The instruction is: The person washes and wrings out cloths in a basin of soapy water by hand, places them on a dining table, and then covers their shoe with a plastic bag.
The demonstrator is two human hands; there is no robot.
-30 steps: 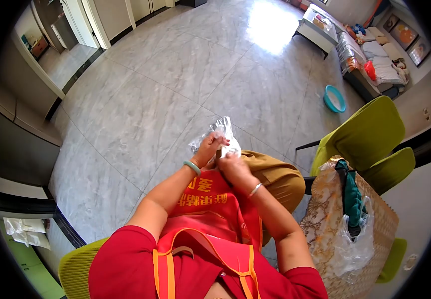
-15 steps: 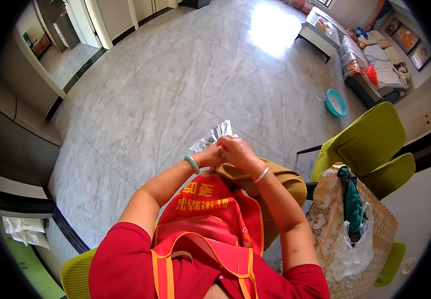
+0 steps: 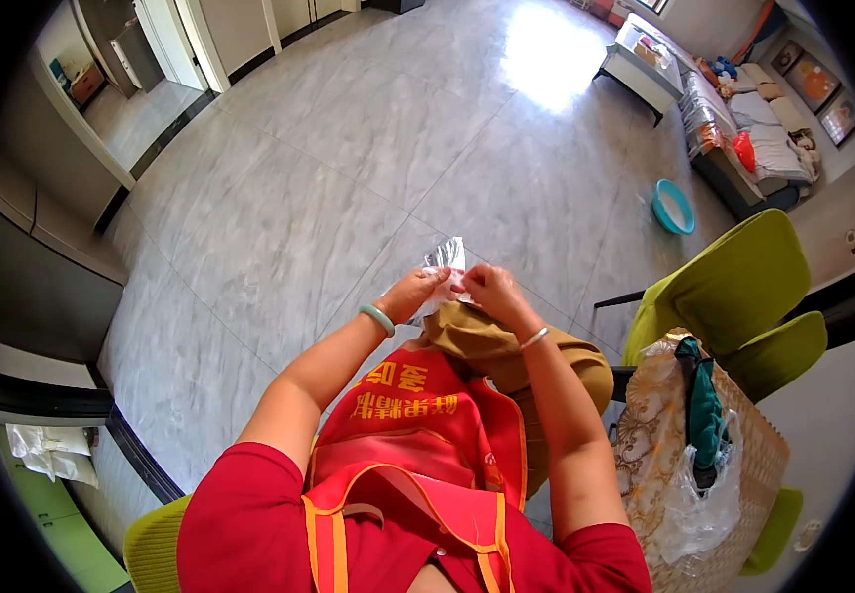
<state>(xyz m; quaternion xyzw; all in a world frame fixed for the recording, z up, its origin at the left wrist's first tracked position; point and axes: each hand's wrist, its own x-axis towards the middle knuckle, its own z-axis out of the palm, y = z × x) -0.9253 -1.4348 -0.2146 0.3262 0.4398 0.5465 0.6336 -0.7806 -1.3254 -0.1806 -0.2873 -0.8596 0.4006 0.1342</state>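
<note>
Above my lap, my left hand (image 3: 415,294) is closed on a crinkled, shiny clear plastic bag (image 3: 445,254). The bag stands up past my fingers, and its lower part is partly hidden by my hands. Just to the right, my right hand (image 3: 493,291) has its fingers pinched together at the bag's near right edge. Whether anything lies inside the bag is too small to make out. A red apron (image 3: 398,405) with yellow lettering covers my front, above brown trousers (image 3: 487,341).
At right stands a table with a patterned cloth (image 3: 640,435), bearing a dark green item (image 3: 706,410) and a clear plastic bag (image 3: 699,514). Green chairs (image 3: 733,282) stand beside it. A blue basin (image 3: 673,208) sits on the tiled floor. A sofa (image 3: 753,138) is farther back.
My hands were together at the bag's top and have moved apart, the right one shifting right. The bag's top looks less bunched and shows a flatter, shiny face.
</note>
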